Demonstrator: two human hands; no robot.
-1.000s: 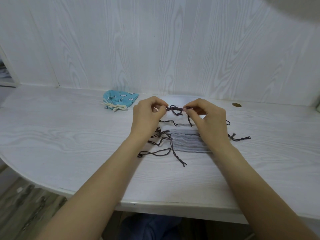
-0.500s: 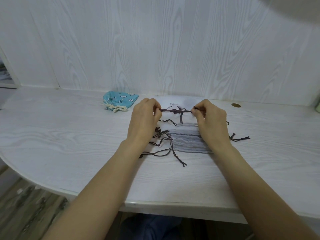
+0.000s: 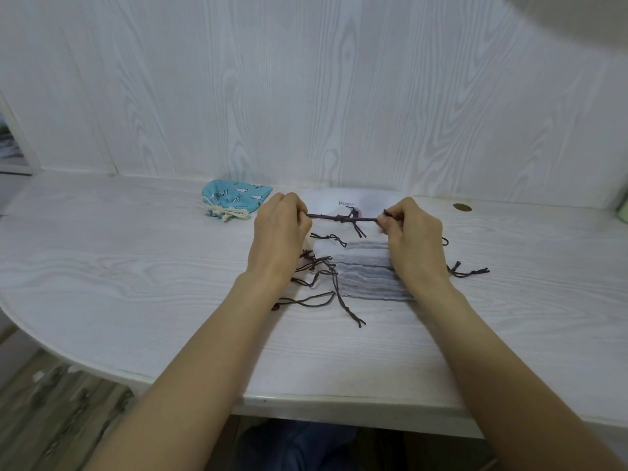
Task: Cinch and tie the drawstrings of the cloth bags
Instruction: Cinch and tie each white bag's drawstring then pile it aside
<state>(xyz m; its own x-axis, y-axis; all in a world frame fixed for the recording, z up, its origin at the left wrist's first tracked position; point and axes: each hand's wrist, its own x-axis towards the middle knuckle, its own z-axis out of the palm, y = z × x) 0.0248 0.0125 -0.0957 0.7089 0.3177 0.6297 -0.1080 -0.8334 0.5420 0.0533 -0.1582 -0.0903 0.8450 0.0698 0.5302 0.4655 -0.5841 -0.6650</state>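
Two hands, left hand point(image 3: 280, 232) and right hand point(image 3: 413, 232), pinch taut drawstring point(image 3: 326, 217); knot point(image 3: 341, 218) midway between; pull evenly outward to seat it.

One short dark printed word stands on the top white bag point(image 3: 353, 202); it appears inverted and cannot be read.

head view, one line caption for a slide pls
Both hands, left and right, pull a dark drawstring taut above stacked white bags.

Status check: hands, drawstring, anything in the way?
Left hand and right hand each pinch an end of the dark drawstring, pulled taut, knot mid-span. White bags stacked underneath. Loose cords alongside; nothing blocking.
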